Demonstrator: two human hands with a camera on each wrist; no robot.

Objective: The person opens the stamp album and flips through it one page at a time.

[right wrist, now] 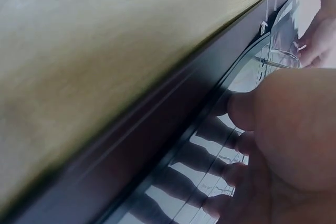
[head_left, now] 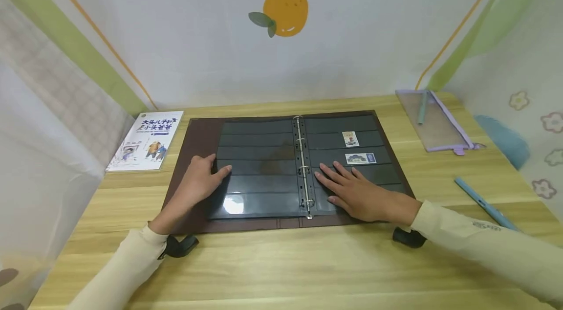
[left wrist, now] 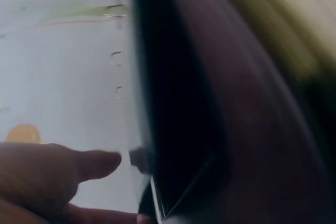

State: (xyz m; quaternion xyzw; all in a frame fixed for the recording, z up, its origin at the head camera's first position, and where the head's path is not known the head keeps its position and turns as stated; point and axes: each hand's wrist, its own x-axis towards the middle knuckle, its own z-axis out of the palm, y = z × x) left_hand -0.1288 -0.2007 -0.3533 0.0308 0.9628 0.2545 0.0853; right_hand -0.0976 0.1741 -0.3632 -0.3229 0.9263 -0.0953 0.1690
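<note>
A ring-bound stamp album [head_left: 259,153] with a brown cover lies spread on the table, its black pages divided into clear strips. On the right page are two stamps: a small upright stamp [head_left: 350,139] and a wider stamp [head_left: 360,158] below it. My right hand [head_left: 360,192] rests flat on the lower right page, fingers spread, just below the wider stamp. My left hand [head_left: 200,180] is at the left page's outer edge, thumb extended over the page. In the left wrist view the thumb [left wrist: 100,164] stands apart from the page surface.
A white booklet [head_left: 145,141] lies left of the album. To the right are a mesh zip pouch [head_left: 440,124] with a green pen-like item inside, and blue tweezers-like tool [head_left: 486,205]. A white printed curtain [head_left: 211,55] stands behind the table.
</note>
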